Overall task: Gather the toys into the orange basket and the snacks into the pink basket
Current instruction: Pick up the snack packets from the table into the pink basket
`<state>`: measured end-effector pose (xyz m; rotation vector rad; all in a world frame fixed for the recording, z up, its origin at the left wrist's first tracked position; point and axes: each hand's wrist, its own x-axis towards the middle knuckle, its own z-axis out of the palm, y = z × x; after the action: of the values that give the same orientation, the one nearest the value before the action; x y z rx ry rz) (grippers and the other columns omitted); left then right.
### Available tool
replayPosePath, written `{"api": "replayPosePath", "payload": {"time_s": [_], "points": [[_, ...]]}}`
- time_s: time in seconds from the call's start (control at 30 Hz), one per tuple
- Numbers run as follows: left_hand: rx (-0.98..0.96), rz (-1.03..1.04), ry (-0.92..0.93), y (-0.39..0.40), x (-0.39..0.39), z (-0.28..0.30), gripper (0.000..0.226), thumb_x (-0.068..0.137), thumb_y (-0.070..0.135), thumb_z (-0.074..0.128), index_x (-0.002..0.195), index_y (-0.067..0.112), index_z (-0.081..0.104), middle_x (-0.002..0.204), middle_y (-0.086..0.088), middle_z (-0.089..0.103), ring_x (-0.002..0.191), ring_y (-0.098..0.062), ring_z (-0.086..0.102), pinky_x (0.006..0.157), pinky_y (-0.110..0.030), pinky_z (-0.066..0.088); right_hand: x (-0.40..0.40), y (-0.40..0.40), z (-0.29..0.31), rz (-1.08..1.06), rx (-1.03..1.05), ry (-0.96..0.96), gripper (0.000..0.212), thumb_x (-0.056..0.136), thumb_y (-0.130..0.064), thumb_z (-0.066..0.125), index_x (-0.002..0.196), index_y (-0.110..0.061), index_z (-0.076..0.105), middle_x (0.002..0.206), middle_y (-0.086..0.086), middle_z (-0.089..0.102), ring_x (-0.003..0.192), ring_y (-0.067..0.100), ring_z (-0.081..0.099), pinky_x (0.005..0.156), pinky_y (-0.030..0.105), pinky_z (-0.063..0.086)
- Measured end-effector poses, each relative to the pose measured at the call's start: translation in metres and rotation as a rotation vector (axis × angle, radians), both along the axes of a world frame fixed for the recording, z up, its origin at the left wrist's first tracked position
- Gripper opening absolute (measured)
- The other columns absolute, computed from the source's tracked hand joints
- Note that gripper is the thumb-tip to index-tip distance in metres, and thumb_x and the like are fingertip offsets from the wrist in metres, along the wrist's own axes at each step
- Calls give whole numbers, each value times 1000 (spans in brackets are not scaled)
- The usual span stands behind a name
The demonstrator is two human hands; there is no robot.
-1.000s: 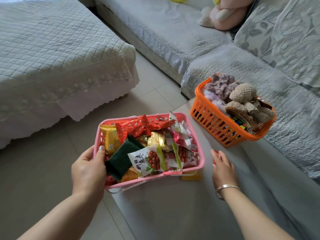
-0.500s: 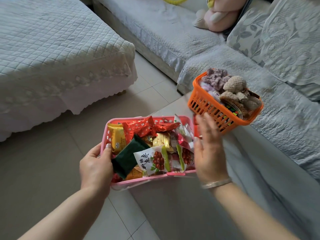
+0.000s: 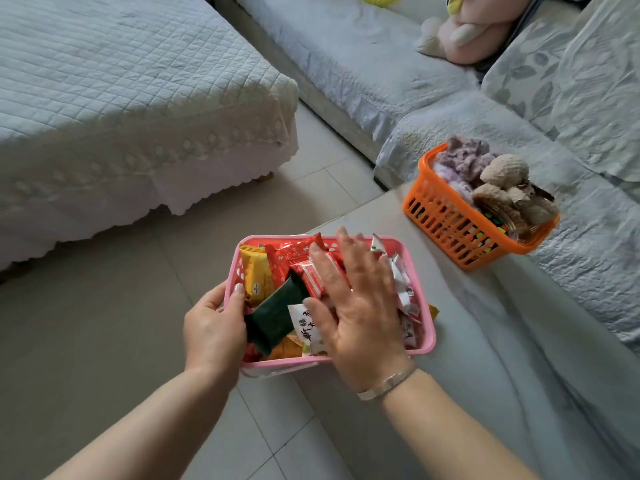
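Note:
The pink basket [image 3: 427,337] sits at the corner of a grey seat, heaped with snack packets: a yellow one [image 3: 256,275], red ones [image 3: 294,259] and a dark green one [image 3: 277,315]. My left hand [image 3: 213,329] grips the basket's left rim. Over the snacks lies my right hand [image 3: 356,306], flat, with fingers spread, covering the packets in the middle. The orange basket [image 3: 450,226] stands further right on the seat, holding a purple plush [image 3: 464,157], brown plush toys [image 3: 509,188] and a colourful cube at its edge.
A quilted bed [image 3: 131,98] fills the left side, across a tiled floor [image 3: 86,341]. A grey sofa [image 3: 346,53] runs along the back with a pink plush toy [image 3: 474,32] on it. Patterned cushions [image 3: 571,81] lie at the right.
My right hand rose from the seat beside the basket and came down flat over the snacks. The left hand kept its hold on the rim.

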<state>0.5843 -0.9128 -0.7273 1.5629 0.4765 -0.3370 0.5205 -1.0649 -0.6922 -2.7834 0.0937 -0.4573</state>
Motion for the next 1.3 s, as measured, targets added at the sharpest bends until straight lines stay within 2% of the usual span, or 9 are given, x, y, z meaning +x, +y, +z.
{"api": "replayPosePath", "payload": {"time_s": [0.1, 0.2, 0.4, 0.57, 0.73, 0.87, 0.97, 1.13, 1.3], "points": [[17, 5, -3, 8, 8, -1, 20, 100, 34, 57, 116, 29, 68, 101, 5, 72, 95, -22, 72, 81, -51, 61, -9, -34, 1, -204, 191, -367, 43, 96, -23, 41, 136, -9, 48, 151, 13, 31, 142, 24, 26, 115, 42, 22], [17, 4, -6, 10, 18, -2, 14, 100, 34, 57, 109, 32, 67, 100, 6, 72, 93, -21, 72, 79, -49, 62, -20, -96, -32, -507, 273, -413, 45, 90, -12, 38, 132, -1, 49, 149, 19, 32, 138, 28, 31, 113, 45, 27], [65, -51, -28, 5, 34, -2, 11, 99, 36, 58, 92, 36, 66, 94, 11, 72, 89, -16, 72, 74, -44, 63, -33, -144, -106, -554, 36, 474, 69, 89, -33, 57, 148, -35, 21, 160, 6, 1, 146, 28, 3, 117, 48, 14], [96, -93, -61, 7, 36, -5, 10, 96, 40, 59, 96, 35, 68, 92, 11, 74, 86, -13, 73, 66, -38, 62, -26, -147, -126, -467, 114, 625, 74, 88, -35, 62, 149, -29, 19, 159, 9, 9, 144, 33, 11, 115, 51, 21], [95, -97, -64, 5, 35, -3, 19, 92, 48, 60, 88, 32, 71, 88, 9, 76, 84, -17, 74, 68, -39, 62, -31, -151, -141, -469, 34, 550, 59, 90, -37, 56, 142, -37, 29, 150, 5, 32, 128, 36, 36, 103, 47, 39], [118, -95, -48, 5, 35, 0, 25, 94, 49, 57, 85, 30, 71, 90, 4, 75, 87, -23, 74, 76, -48, 61, -37, -156, -144, -485, -11, 562, 52, 93, -29, 50, 142, -37, 32, 151, 1, 30, 128, 32, 36, 103, 42, 36], [128, -117, -42, 4, 31, 2, 27, 94, 49, 56, 86, 29, 72, 92, 1, 76, 89, -26, 74, 77, -51, 61, -41, -159, -145, -562, 182, 503, 52, 93, -20, 51, 141, -35, 39, 150, 3, 34, 130, 30, 36, 107, 40, 31], [127, -138, -31, -1, 21, 2, 28, 94, 50, 57, 92, 28, 73, 96, -1, 76, 90, -26, 74, 77, -54, 61, -50, -153, -97, -736, 507, 83, 53, 90, 2, 50, 139, -19, 46, 145, 13, 40, 133, 29, 37, 108, 31, 26], [128, -144, -28, -8, 13, 3, 25, 95, 49, 56, 89, 31, 72, 95, 0, 75, 91, -26, 73, 77, -53, 61, -52, -110, -29, -594, 550, -254, 56, 90, -7, 59, 141, -22, 41, 134, 4, 53, 118, 22, 53, 93, 17, 38]]}}
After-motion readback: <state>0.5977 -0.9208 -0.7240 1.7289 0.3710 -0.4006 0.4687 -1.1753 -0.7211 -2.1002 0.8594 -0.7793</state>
